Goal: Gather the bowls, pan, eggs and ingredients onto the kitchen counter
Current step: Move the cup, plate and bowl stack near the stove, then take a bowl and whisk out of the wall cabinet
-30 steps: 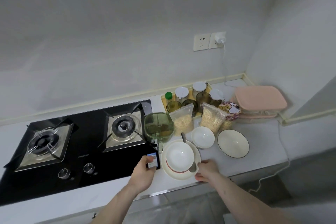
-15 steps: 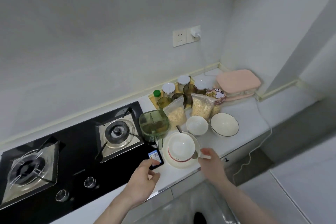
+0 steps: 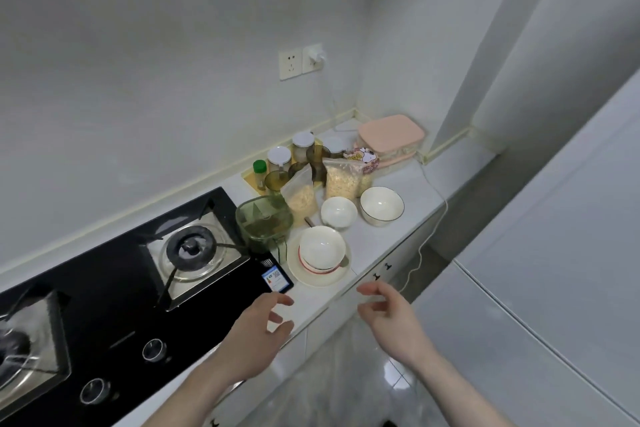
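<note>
Hands first: your left hand and right hand hover loosely spread, holding nothing, at the counter edge. Just beyond them a white bowl sits on a plate; two more bowls and bagged ingredients stand farther back. A small label card lies ahead of your left fingers, its print unreadable.

Dim, soft light; wide-angle edge distortion

bare counter strip right of stacked bowls, green container and bags crowding behind
</note>
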The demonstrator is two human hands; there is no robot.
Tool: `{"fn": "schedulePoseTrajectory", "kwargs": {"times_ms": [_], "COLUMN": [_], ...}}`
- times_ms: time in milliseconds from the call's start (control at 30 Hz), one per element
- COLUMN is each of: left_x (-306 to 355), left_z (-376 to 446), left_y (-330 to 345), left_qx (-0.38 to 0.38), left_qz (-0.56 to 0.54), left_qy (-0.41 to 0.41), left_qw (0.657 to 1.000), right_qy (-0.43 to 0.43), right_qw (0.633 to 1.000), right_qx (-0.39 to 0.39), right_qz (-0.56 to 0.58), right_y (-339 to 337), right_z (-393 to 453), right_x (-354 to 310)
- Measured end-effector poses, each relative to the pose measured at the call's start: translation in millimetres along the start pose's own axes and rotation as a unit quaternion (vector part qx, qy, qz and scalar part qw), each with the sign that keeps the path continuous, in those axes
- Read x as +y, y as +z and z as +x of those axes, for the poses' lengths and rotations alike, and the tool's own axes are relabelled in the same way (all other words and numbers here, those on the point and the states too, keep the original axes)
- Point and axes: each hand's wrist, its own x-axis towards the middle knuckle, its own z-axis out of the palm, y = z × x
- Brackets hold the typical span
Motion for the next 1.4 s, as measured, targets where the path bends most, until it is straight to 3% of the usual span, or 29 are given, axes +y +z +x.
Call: {"fn": "schedulePoseTrajectory", "kwargs": {"times_ms": [133,500,767,967,1133,1400], "left_x": [12.0,69.6,158.6,214.7,276.1,411.9], "left_z": [-13.0,-52.6,-79.4,-103.0,-111.7,-94.1], "left_y": [-5.6,15.1,33.8,40.3,1.2,-102.7], "left_qx": [0.0,0.091,0.162,0.187,0.222,0.315], "left_qz": [0.006,-0.008,-0.016,0.051,0.133,0.259], "left_qy": [0.011,0.036,0.058,0.129,0.216,0.324], "left_qw": [1.0,0.995,0.985,0.972,0.942,0.854], "right_qy": [-0.033,-0.137,-0.234,-0.29,-0.358,-0.48], "right_qw": [0.999,0.986,0.966,0.951,0.929,0.875], "right_qx": [-0.008,-0.057,-0.066,-0.071,-0.061,0.038], "right_qz": [-0.015,-0.073,-0.088,-0.084,-0.068,-0.052], "right_y": [-16.2,-94.9,-171.1,-213.1,-245.1,-293.1], "right_z": [-17.8,-46.6,-63.5,-69.8,-76.1,-72.9], "right_x": [-13.5,-30.3,-56.9,-69.8,-114.8,-232.1]}}
